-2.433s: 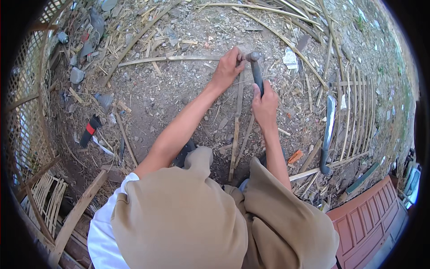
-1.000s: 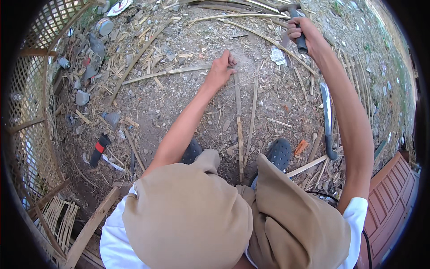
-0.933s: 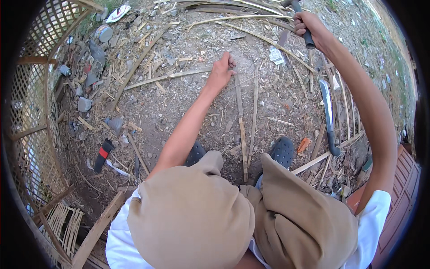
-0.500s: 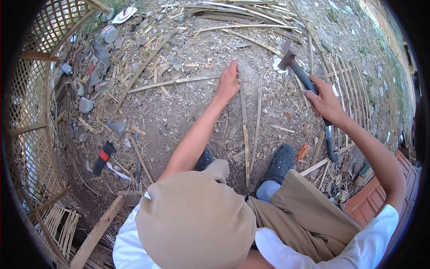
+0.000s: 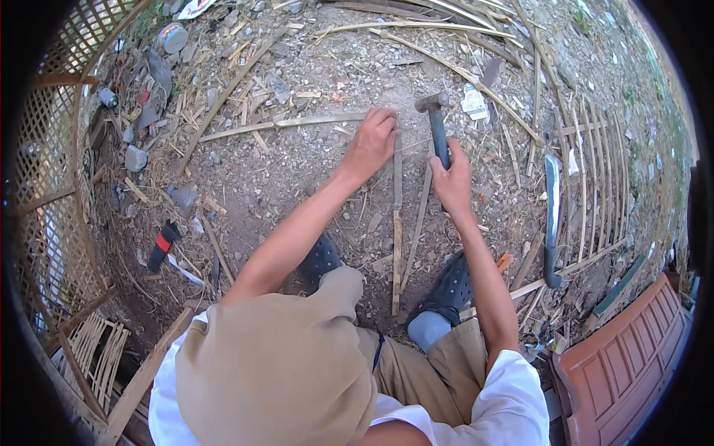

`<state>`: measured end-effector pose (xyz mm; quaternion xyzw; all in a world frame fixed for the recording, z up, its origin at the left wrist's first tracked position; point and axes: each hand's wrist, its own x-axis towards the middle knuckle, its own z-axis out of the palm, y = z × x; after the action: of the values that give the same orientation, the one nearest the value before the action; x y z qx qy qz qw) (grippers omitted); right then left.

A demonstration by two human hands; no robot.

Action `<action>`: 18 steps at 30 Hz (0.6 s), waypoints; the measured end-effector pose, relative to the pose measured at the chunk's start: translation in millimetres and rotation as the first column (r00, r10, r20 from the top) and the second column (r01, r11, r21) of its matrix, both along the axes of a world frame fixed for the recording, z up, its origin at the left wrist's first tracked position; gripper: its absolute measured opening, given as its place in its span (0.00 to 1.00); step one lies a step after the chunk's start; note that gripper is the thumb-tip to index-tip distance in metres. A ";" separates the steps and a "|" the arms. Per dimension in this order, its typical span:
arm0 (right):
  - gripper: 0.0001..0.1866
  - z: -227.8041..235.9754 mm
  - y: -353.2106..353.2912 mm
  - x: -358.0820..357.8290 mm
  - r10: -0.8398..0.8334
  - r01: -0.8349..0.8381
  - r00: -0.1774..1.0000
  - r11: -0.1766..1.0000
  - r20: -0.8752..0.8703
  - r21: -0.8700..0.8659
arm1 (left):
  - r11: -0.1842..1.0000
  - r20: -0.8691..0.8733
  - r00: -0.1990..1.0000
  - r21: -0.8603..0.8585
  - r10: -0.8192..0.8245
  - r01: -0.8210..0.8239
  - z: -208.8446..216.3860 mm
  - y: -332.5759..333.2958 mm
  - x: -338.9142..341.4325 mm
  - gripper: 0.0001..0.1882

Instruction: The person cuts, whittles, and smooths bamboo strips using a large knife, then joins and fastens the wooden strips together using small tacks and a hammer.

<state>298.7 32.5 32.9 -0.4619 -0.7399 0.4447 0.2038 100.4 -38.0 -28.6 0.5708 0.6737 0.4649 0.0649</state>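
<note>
My right hand [image 5: 453, 181] is wrapped round the dark handle of a hammer [image 5: 437, 134], whose metal head is up at the far end, just right of my other hand. My left hand [image 5: 374, 143] is closed, fingertips pinched together low over the ground. It sits where a crosswise bamboo strip [image 5: 312, 120] meets a lengthwise bamboo strip [image 5: 397, 186]; what is between the fingertips is hidden. Another thin strip [image 5: 419, 223] lies slanting beside the lengthwise one. Both strips point back toward my dark clogs [image 5: 445, 290].
A machete [image 5: 552, 201] with a dark handle lies at right, near a bamboo slat frame [image 5: 595, 178]. Long bamboo strips [image 5: 446, 30] are piled at the far side. A lattice panel [image 5: 56, 163] stands at left, a brown plastic panel [image 5: 625, 357] at near right. A red-banded dark object [image 5: 163, 244] lies left.
My right hand has brought the hammer left and down, from over the machete to beside my left hand. The left hand stays at the strips' meeting point.
</note>
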 end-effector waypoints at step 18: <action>0.27 -23.4 -57.0 -18.4 -0.112 0.135 0.980 0.982 0.165 -0.133 | 0.981 0.259 0.947 -0.070 0.191 -0.179 -3.6 27.4 10.0 0.11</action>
<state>280.2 -24.5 9.5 -0.5540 -0.6896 0.4454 0.1383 110.4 -10.6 -32.2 0.4363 0.7199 0.5255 0.1233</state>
